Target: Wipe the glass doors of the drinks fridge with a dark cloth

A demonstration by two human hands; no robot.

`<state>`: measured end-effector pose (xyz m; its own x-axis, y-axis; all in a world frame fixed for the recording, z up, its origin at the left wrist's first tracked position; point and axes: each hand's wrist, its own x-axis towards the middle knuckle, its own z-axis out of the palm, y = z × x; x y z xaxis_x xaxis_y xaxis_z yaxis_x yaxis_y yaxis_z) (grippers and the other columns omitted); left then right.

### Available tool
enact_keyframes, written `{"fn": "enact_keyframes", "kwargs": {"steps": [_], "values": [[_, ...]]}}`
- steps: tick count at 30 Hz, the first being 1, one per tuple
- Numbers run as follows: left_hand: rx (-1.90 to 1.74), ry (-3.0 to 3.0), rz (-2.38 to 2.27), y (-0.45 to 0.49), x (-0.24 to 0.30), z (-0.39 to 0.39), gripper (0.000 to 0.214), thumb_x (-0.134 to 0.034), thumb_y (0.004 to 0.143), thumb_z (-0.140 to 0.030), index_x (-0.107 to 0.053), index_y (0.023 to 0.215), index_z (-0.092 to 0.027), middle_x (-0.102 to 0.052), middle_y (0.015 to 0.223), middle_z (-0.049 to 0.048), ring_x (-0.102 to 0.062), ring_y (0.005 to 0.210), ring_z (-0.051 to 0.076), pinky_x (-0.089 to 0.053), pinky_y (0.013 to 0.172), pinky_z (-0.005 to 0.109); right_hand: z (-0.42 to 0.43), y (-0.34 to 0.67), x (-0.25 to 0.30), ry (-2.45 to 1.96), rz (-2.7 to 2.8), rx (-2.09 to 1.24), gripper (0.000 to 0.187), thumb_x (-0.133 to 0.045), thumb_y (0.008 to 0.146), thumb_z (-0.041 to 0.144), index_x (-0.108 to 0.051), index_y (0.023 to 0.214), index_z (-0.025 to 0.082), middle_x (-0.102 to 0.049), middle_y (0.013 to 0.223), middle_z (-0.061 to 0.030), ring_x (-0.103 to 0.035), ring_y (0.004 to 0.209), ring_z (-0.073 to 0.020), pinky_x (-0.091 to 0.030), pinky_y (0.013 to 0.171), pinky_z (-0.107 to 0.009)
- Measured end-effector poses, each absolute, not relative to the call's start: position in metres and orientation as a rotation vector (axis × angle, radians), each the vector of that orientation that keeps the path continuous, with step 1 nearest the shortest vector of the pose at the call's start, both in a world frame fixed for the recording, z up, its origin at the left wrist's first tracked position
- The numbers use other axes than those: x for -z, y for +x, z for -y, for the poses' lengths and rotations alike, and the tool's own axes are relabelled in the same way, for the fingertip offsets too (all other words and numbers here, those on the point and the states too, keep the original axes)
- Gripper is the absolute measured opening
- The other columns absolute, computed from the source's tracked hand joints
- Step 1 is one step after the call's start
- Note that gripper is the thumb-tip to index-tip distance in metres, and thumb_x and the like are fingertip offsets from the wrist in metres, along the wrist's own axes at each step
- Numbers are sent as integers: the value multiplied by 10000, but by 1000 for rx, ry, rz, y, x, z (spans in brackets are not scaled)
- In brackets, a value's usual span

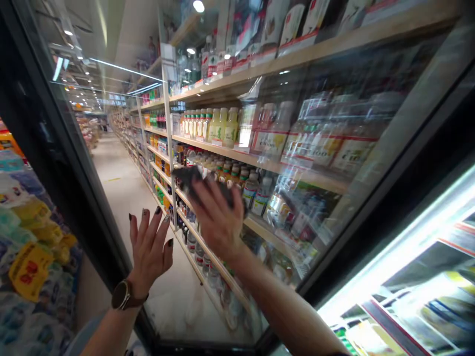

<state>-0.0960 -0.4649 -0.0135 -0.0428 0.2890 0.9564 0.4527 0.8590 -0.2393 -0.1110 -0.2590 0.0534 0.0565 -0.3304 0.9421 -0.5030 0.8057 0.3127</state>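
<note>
An open glass fridge door (297,163) swings out in front of me, with a black frame. My right hand (217,217) presses a dark cloth (195,180) flat against the glass; the hand is blurred by motion. My left hand (150,247) is raised beside it with fingers spread, palm towards the glass, holding nothing. A brown watch (122,295) sits on the left wrist.
Through the glass I see shop shelves (208,143) of bottled drinks and a long aisle (122,188). The lit fridge interior (408,291) with packaged goods is at lower right. Stacked soft packs (29,247) stand at the left.
</note>
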Motion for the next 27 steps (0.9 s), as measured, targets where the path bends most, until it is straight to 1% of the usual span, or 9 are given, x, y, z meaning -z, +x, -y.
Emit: {"fn": "enact_keyframes", "kwargs": {"steps": [3,6,12,15,18,21,23,25,27], "values": [[132,-596,1640,-91,15,481,718,-502,947,-144,-303,1635,-182,-300,1701,85,-222,1608,289,-148,1334,551,292,-103,57,1128,1616,80,370,-450,1020,193,-689,1302,167,-540,1581,-67,-492,1471,-220,-387,1244,-414],[119,-613,1660,-87,17,498,715,-503,952,-149,-301,1637,-188,-302,1702,85,-221,1608,285,-154,1334,539,303,-103,90,1327,1554,185,330,-496,1007,181,-706,1254,122,-574,1546,-100,-578,1385,-198,-459,1186,-367],[133,-592,1662,-85,20,510,724,-517,947,-155,-301,1637,-198,-327,1689,115,-238,1602,292,-184,1323,552,283,-122,-100,834,1569,-73,442,-457,1031,167,-573,1453,230,-518,1598,-85,-351,1570,-254,-193,1319,-596],[151,-596,1636,-79,21,511,715,-517,949,-170,-312,1633,-200,-332,1685,114,-257,1596,301,-205,1315,571,292,-123,-132,559,1561,-217,506,-412,1034,151,-505,1521,257,-464,1638,-68,-257,1609,-263,-141,1317,-627],[168,-601,1627,-70,25,517,694,-509,957,-177,-329,1627,-186,-339,1682,119,-262,1593,309,-195,1320,577,320,-112,-48,730,1636,-90,475,-470,1016,180,-559,1478,238,-459,1643,-40,-261,1607,-236,-250,1323,-506],[160,-605,1632,-62,29,525,680,-493,967,-184,-331,1627,-192,-369,1667,125,-268,1591,307,-206,1319,573,340,-99,75,1151,1696,189,378,-510,1004,210,-674,1342,174,-541,1581,-49,-448,1503,-196,-427,1225,-331],[145,-621,1649,-58,29,529,683,-492,967,-183,-325,1629,-198,-386,1659,124,-270,1589,301,-213,1320,561,338,-98,117,1369,1598,280,340,-532,993,188,-701,1280,120,-594,1526,-86,-554,1404,-178,-460,1181,-295],[133,-637,1672,-55,28,532,696,-503,961,-173,-318,1632,-199,-405,1649,122,-268,1590,295,-212,1323,548,323,-103,102,1439,1551,298,344,-560,988,187,-688,1295,98,-578,1538,-119,-555,1408,-202,-425,1218,-343],[132,-646,1682,-55,27,533,700,-508,960,-169,-315,1633,-196,-430,1635,123,-265,1591,292,-212,1325,542,299,-109,38,1322,1576,225,372,-570,985,173,-665,1340,125,-534,1579,-128,-474,1488,-244,-343,1278,-441]]}}
